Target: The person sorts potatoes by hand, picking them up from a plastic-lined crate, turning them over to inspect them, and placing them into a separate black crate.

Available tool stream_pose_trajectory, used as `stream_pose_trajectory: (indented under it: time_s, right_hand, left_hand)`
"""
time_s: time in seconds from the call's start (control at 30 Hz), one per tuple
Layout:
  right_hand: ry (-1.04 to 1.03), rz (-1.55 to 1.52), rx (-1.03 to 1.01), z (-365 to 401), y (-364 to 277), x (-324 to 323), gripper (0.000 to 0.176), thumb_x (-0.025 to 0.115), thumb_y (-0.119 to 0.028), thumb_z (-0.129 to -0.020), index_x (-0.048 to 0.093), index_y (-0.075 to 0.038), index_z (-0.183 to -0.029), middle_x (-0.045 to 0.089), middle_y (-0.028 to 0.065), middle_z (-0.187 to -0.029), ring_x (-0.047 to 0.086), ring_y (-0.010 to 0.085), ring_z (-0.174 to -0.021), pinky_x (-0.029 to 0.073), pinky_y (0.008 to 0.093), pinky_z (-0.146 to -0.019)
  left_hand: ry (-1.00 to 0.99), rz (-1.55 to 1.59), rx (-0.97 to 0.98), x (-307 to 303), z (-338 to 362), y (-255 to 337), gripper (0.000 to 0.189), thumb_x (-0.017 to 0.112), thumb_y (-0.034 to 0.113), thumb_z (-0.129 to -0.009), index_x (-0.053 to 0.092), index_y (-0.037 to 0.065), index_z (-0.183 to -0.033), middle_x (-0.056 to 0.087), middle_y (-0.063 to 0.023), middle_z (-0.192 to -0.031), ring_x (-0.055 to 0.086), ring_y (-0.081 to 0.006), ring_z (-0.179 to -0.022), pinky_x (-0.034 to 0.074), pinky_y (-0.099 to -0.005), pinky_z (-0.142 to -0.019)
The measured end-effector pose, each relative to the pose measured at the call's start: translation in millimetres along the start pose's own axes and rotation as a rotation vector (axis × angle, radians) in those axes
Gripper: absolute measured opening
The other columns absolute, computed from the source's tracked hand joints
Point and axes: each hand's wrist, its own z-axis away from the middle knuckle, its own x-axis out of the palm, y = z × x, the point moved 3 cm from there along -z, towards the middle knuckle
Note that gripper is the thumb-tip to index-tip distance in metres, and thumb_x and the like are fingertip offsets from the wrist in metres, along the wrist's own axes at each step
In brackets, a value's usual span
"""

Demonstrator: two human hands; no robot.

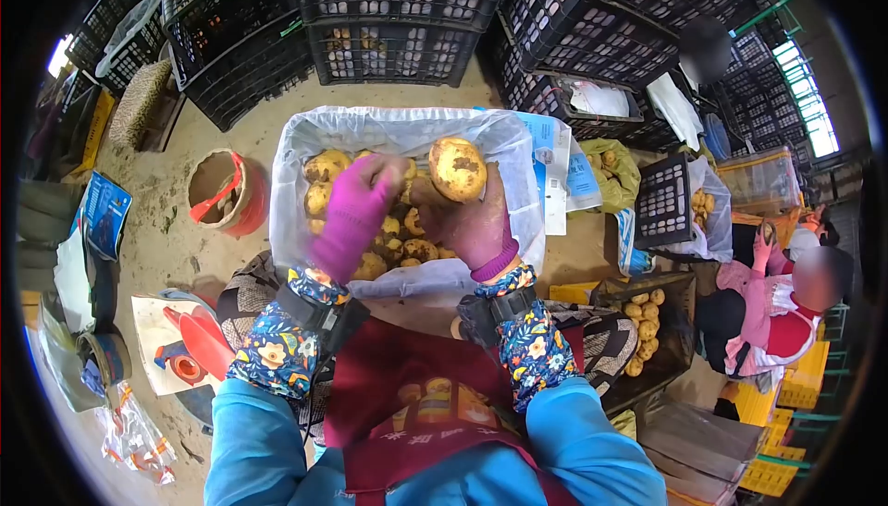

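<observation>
A clear plastic liner [421,127] covers a crate in front of me, with several soil-marked potatoes [419,249] inside. My right hand [476,226], in a dirty purple glove, grips a large yellow potato [458,169] with dark soil patches above the others. To its left is my left hand [356,205], in a magenta glove, blurred by motion. Its fingers look curled in, and whatever they may hold is hidden. The two hands are a short way apart over the crate.
Stacked black crates [393,53] stand beyond the liner. A red bucket [227,193] is at left, a red scoop [199,339] nearer me. At right, a dark crate [689,349] holds potatoes [646,326]; a person in pink [758,307] sits past it.
</observation>
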Motion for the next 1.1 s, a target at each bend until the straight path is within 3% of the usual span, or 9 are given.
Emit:
stream_pose_trajectory:
  time_s: [0.1, 0.27, 0.33, 0.63, 0.73, 0.83, 0.93, 0.97, 1.1]
  right_hand:
    - [0.091, -0.15, 0.001, -2, 15, -8, 0.054, 0.054, -0.047, -0.092, 0.05, -0.006, -0.125, 0.057, 0.0123, -0.115, 0.058, 0.0271, -0.102, 0.051, 0.0377, -0.084]
    - [0.036, 0.938, -0.447, 6, 14, 0, 0.053, 0.054, -0.05, -0.092, 0.052, -0.007, -0.124, 0.06, 0.0079, -0.113, 0.058, 0.0241, -0.098, 0.05, 0.0328, -0.081]
    - [0.087, 0.023, 0.017, 13, 20, 3, 0.046, 0.06, -0.04, -0.091, 0.052, -0.007, -0.123, 0.06, 0.007, -0.114, 0.059, 0.0228, -0.099, 0.05, 0.0321, -0.082]
    - [0.126, 0.077, -0.113, 10, 32, 11, 0.063, 0.048, -0.054, -0.094, 0.042, -0.01, -0.139, 0.051, 0.0126, -0.135, 0.054, 0.0262, -0.12, 0.044, 0.0418, -0.102]
    - [0.082, 0.027, -0.041, 17, 38, 19, 0.062, 0.044, -0.053, -0.096, 0.042, -0.008, -0.138, 0.053, 0.011, -0.132, 0.055, 0.0242, -0.118, 0.044, 0.038, -0.1]
    - [0.217, 0.564, -0.65, 2, 39, -33, 0.06, 0.053, -0.059, -0.088, 0.052, -0.011, -0.124, 0.06, 0.0139, -0.105, 0.062, 0.0244, -0.089, 0.053, 0.0351, -0.069]
    - [0.086, -0.103, -0.07, 65, -32, -14, 0.052, 0.055, -0.057, -0.088, 0.057, -0.011, -0.112, 0.061, 0.0122, -0.092, 0.06, 0.0177, -0.075, 0.048, 0.0257, -0.055]
    - [-0.054, 0.037, -0.252, 101, -67, -15, 0.047, 0.057, -0.052, -0.09, 0.057, -0.011, -0.114, 0.062, 0.0101, -0.096, 0.06, 0.016, -0.079, 0.051, 0.0268, -0.06]
    - [0.671, 0.211, -0.802, 273, -180, -53, 0.041, 0.064, -0.021, -0.087, 0.054, -0.01, -0.125, 0.058, 0.0097, -0.117, 0.06, 0.019, -0.101, 0.052, 0.0312, -0.084]
  left_hand:
    - [0.036, -0.367, 0.433, 19, 10, 19, 0.069, 0.075, 0.028, -0.08, 0.046, 0.005, -0.138, 0.054, -0.0196, -0.133, 0.049, -0.0322, -0.127, 0.04, -0.0395, -0.104]
    - [-0.043, -0.131, 0.179, 19, 9, 10, 0.042, 0.068, 0.014, -0.083, 0.061, 0.006, -0.123, 0.065, -0.0134, -0.11, 0.063, -0.0236, -0.103, 0.049, -0.0309, -0.089]
    - [-0.019, -0.037, 0.028, 13, 10, 11, 0.036, 0.065, 0.011, -0.084, 0.064, 0.004, -0.119, 0.067, -0.0098, -0.101, 0.064, -0.0182, -0.094, 0.05, -0.0273, -0.083]
    - [-0.01, -0.667, 0.483, 40, 24, 27, 0.069, 0.074, 0.015, -0.073, 0.047, 0.004, -0.137, 0.053, -0.015, -0.135, 0.049, -0.0257, -0.128, 0.039, -0.0366, -0.107]
    - [-0.003, -0.587, 0.569, 39, 25, 33, 0.06, 0.069, 0.012, -0.076, 0.052, 0.004, -0.133, 0.062, -0.0163, -0.12, 0.059, -0.032, -0.116, 0.047, -0.0384, -0.097]
    - [-0.066, -0.073, 0.254, 23, 18, 20, 0.037, 0.052, 0.002, -0.085, 0.061, 0.001, -0.12, 0.064, -0.0117, -0.116, 0.062, -0.0167, -0.1, 0.052, -0.0291, -0.085]
    - [-0.007, 0.035, 0.206, 1, -3, -8, 0.029, 0.05, 0.01, -0.097, 0.057, -0.002, -0.123, 0.063, -0.012, -0.116, 0.06, -0.0173, -0.106, 0.048, -0.0297, -0.092]
    - [-0.007, 0.105, 0.045, 1, -2, -8, 0.032, 0.051, 0.017, -0.099, 0.056, -0.002, -0.125, 0.063, -0.0113, -0.114, 0.06, -0.0159, -0.103, 0.049, -0.0294, -0.09]
    - [-0.018, 0.126, -0.091, -1, -16, -39, 0.043, 0.055, 0.035, -0.098, 0.059, 0.001, -0.123, 0.064, -0.0028, -0.089, 0.057, -0.0076, -0.071, 0.048, -0.0225, -0.065]
